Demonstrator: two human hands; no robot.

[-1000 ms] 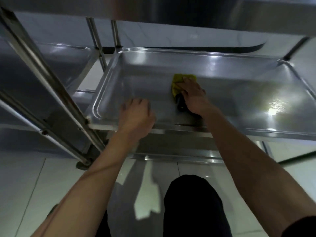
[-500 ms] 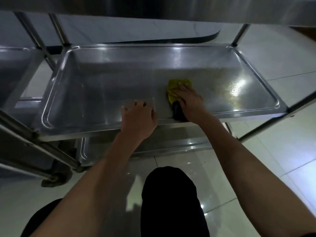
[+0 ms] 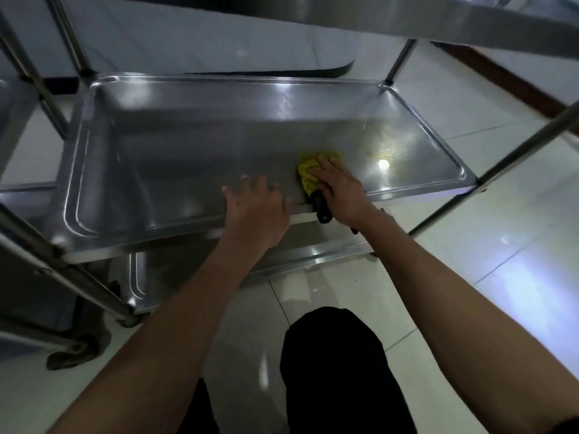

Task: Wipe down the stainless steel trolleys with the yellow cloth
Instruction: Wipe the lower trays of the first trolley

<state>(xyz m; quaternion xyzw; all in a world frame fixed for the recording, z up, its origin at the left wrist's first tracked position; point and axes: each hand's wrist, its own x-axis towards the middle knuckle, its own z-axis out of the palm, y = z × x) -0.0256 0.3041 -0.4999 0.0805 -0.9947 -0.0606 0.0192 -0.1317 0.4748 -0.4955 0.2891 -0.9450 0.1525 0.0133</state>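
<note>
**Wiping the middle shelf of the steel trolley**

From the left, I see the shiny stainless steel trolley shelf (image 3: 131,170) with its raised rim, and it looks hard and slippery, so I think a hand can slide on it easily. My left hand (image 3: 255,211) rests on the near edge of this shelf, fingers spread and only a little bent over the rim, holding nothing; I judge it steadies the trolley. Just beside it to the right, the small crumpled yellow cloth (image 3: 308,173) lies on the shelf surface near the front edge. It is soft and light, best held flat under the palm. My right hand (image 3: 340,191) presses on it with straight fingers together. A black object (image 3: 322,211) is under this hand; I cannot tell what it is
</note>
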